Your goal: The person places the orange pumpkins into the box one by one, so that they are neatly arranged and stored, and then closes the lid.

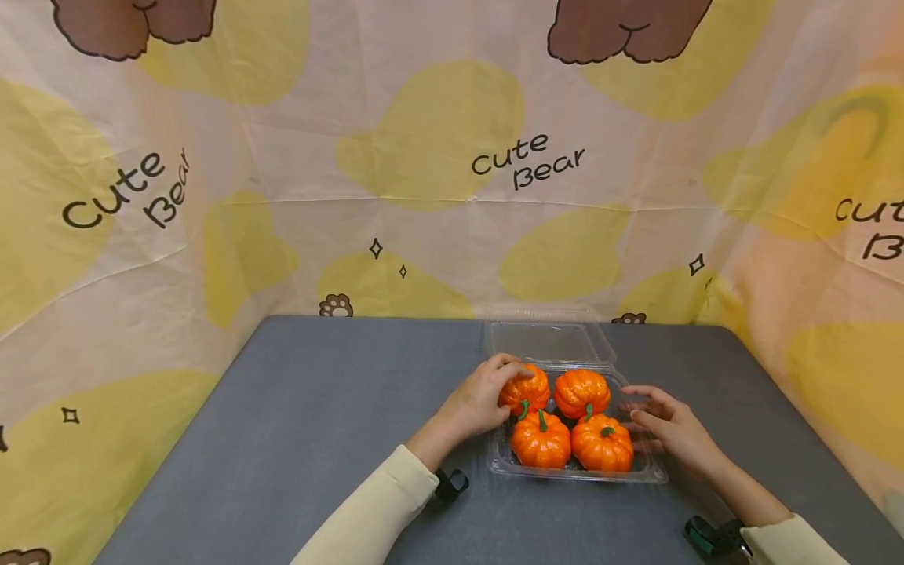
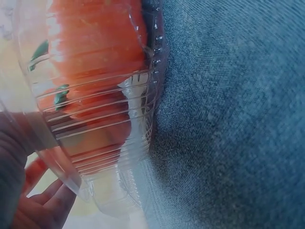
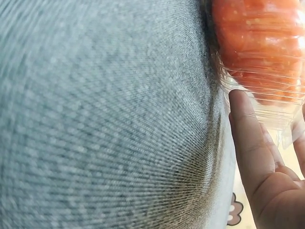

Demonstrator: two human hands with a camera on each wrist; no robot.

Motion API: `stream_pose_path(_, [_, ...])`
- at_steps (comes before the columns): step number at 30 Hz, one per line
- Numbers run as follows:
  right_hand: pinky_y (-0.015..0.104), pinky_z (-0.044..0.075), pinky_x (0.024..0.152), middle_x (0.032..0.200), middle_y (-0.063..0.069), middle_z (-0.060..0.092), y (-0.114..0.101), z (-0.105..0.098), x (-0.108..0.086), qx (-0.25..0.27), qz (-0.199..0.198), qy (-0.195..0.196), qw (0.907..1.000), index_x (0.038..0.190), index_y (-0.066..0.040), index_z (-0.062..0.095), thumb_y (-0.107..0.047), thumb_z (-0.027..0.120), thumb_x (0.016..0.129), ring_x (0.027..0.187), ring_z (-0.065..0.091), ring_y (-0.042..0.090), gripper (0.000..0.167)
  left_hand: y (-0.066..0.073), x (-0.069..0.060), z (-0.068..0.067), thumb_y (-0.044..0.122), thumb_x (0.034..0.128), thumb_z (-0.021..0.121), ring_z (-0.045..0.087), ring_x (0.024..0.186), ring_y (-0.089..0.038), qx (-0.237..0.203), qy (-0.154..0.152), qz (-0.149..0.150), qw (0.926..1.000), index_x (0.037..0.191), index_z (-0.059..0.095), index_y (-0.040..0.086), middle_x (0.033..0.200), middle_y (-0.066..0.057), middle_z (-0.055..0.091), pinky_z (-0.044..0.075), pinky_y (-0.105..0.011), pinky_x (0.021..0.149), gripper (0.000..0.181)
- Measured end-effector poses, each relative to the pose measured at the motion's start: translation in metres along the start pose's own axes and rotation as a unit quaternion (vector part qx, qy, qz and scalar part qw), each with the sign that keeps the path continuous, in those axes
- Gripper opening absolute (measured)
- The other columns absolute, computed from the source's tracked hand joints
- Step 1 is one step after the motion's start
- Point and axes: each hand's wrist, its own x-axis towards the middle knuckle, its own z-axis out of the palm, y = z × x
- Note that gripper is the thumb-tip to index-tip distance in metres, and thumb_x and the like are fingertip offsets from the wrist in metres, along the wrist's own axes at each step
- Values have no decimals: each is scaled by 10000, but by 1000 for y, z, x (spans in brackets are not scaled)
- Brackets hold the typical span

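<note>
Several small orange toy pumpkins with green stems stand in two rows inside a clear plastic clamshell container (image 1: 579, 475). My left hand (image 1: 487, 392) reaches over the container's left wall and grips the back-left pumpkin (image 1: 533, 386), fingers over its top and thumb low at its side. The back-right pumpkin (image 1: 582, 391), front-left pumpkin (image 1: 541, 441) and front-right pumpkin (image 1: 603, 444) sit around it. At the container's right wall rests my right hand (image 1: 674, 430), its fingers loosely extended and touching the ribbed plastic. In the right wrist view the right hand's thumb (image 3: 245, 124) lies close to that wall.
The container's lid (image 1: 551, 341) is folded back behind it, hinged at the rear edge. A grey cloth-covered table (image 1: 339, 408) lies beneath. Printed fabric (image 1: 424, 157) hangs behind and along both sides. Dark straps circle both wrists.
</note>
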Motion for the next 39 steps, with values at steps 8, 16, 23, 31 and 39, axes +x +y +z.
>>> stream_pose_path(8, [380, 595, 713, 1186, 66, 655, 1, -1, 0, 85, -40, -40, 9999, 1359, -41, 435, -160, 515, 998, 910, 697, 93, 388, 0, 0, -2, 95, 798, 732, 535, 1220, -246, -500, -108, -143, 9986, 1249, 610, 193, 1350, -53, 503, 487, -342, 987, 477])
stream_pose_path(16, [379, 596, 706, 1142, -31, 664, 2, -1, 0, 120, -90, -78, 9999, 1363, -27, 424, -159, 513, 999, 907, 698, 94, 398, -1, 0, -5, 171, 887, 647, 536, 1218, -248, -630, 31, -158, 9979, 1239, 635, 212, 1341, -62, 515, 475, -390, 1000, 354])
stream_pose_path(23, [384, 596, 708, 1216, 132, 642, 2, -1, 1, 46, -53, -24, 10000, 1362, -23, 422, -162, 517, 997, 906, 699, 101, 402, -12, 5, -12, 163, 887, 647, 548, 1178, -255, -1189, 466, -361, 9912, 1236, 628, 171, 1289, -61, 542, 497, -384, 940, 349])
stream_pose_path(31, [383, 595, 707, 1232, 193, 616, 0, 0, 0, -36, -29, 42, 10000, 1367, 2, 405, -156, 521, 994, 903, 698, 94, 422, -36, 19, -12, 178, 861, 663, 542, 1161, -361, -2106, 1063, -1259, 9636, 1279, 599, 132, 1306, -169, 512, 517, -444, 942, 425])
stream_pose_path(39, [389, 595, 714, 1224, 178, 622, -1, 0, 0, 13, -36, -16, 10000, 1368, -14, 416, -170, 531, 990, 910, 699, 89, 425, -49, 29, -4, 264, 871, 657, 573, 1156, -367, -2339, 876, -2108, 9451, 1336, 552, 169, 1378, -200, 486, 508, -482, 920, 486])
